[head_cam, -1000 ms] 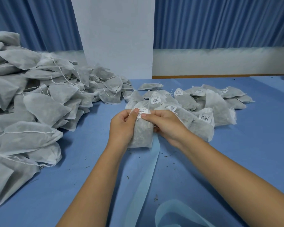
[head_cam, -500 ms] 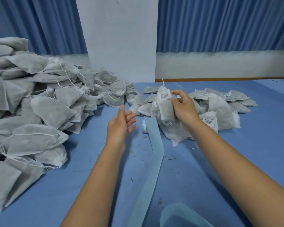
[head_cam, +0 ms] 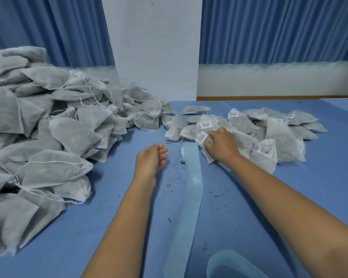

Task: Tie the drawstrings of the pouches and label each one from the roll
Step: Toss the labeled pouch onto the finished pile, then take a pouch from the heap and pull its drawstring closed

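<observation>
Down from mid-air has come the labelled pouch (head_cam: 202, 138), now on the finished pile. On the table (head_cam: 319, 187), a far larger unlabelled heap (head_cam: 48, 133) fills the left edge, so most work likely remains. The labelled pile (head_cam: 269, 133) sits toward the far right. The label roll (head_cam: 189, 153) lies mid-table. The right hand (head_cam: 222, 146) curls its fingers on the pouch; the left hand (head_cam: 150, 159) hovers relaxed and empty.

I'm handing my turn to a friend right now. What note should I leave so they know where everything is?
Left hand: open, empty, above the table.
Right hand: holds a labelled pouch at the near edge of the labelled pile.
Label roll: on the table between the hands, its backing strip trailing toward you.
Done: the smaller pile on the right carries labels.
Left: the big unlabelled pile on the left, strings loose, needs tying and labelling.
</observation>
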`<action>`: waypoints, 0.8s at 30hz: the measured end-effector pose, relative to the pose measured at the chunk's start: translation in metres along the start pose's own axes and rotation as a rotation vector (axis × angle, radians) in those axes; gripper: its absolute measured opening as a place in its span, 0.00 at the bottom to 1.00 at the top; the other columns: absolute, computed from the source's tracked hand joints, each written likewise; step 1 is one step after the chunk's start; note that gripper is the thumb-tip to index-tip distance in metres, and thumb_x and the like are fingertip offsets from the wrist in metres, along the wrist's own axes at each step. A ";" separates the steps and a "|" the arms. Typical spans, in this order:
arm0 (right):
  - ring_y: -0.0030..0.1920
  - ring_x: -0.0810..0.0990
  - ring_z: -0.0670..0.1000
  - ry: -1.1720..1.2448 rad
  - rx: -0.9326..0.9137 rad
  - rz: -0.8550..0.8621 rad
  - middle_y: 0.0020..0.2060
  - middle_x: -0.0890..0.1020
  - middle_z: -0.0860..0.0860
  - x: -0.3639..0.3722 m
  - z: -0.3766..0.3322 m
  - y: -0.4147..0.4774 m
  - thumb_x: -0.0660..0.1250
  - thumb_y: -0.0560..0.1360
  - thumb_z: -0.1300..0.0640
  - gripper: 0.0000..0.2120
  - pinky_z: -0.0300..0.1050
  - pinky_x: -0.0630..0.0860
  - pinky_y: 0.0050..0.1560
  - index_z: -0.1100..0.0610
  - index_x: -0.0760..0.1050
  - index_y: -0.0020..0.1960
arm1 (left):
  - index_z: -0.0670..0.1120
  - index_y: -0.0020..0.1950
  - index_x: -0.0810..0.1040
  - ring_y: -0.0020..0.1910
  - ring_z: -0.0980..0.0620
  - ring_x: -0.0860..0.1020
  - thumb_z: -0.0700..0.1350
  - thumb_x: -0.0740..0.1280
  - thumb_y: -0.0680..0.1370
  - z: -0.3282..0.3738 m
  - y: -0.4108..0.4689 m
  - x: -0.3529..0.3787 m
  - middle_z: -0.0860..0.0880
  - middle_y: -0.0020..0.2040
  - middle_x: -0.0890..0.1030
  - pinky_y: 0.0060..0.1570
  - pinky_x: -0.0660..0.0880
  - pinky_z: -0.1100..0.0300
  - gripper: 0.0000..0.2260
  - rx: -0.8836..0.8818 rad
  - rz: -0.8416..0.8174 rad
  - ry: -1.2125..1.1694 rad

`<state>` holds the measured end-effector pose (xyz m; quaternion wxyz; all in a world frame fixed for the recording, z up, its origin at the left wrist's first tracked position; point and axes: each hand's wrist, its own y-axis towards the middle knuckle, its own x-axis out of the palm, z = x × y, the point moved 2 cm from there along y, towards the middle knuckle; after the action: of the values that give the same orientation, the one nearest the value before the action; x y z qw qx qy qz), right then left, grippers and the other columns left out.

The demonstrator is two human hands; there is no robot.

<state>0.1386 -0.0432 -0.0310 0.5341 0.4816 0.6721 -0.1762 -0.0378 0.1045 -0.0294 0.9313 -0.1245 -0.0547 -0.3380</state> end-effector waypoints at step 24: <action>0.26 0.64 0.48 0.459 -0.170 -0.347 0.23 0.65 0.50 0.067 -0.250 0.013 0.70 0.74 0.49 0.25 0.43 0.61 0.28 0.55 0.61 0.26 | 0.45 0.31 0.74 0.20 0.57 0.71 0.38 0.62 0.77 0.007 0.035 -0.062 0.51 0.22 0.75 0.28 0.68 0.61 0.14 -0.069 0.291 -0.317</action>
<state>0.0148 0.1815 0.0051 0.3684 0.3404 0.8599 -0.0946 -0.0629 0.1709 -0.0414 0.9452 -0.2143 -0.1703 -0.1780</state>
